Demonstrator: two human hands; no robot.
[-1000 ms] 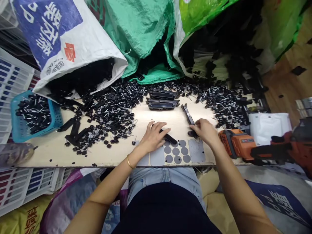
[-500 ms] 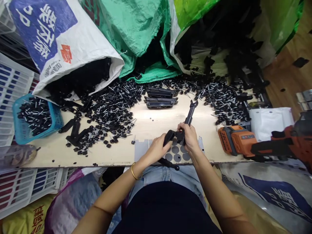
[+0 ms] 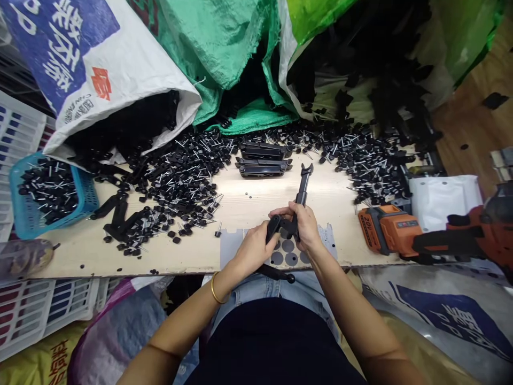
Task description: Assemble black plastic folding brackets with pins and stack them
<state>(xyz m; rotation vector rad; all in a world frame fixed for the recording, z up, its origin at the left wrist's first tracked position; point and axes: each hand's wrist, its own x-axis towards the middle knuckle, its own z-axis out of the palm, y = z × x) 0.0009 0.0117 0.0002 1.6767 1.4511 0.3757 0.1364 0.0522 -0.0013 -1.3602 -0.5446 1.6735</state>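
A black jointed plastic bracket (image 3: 302, 187) is held between my two hands, its forked end pointing away from me. My right hand (image 3: 306, 225) is wrapped round its straight arm. My left hand (image 3: 253, 243) is closed round the rounded part at its left; the fingers partly hide the joint. Under the hands lies a grey sheet with round spots (image 3: 232, 246). Another black arm with a knobbed end (image 3: 276, 273) shows below my left hand at the table edge. Farther up, folded black brackets (image 3: 262, 168) lie in a small stack.
Heaps of black-headed metal pins (image 3: 180, 187) cover the left and back of the table (image 3: 248, 206). A blue basket (image 3: 86, 192) holds more pins. At the right lies an orange cordless tool (image 3: 390, 232) beside a white box (image 3: 444, 200). Open sacks (image 3: 224, 48) line the back.
The bracket's forked end has shifted to the left, and my right hand has moved slightly left with it. Both hands keep their hold. The view has shifted a little.
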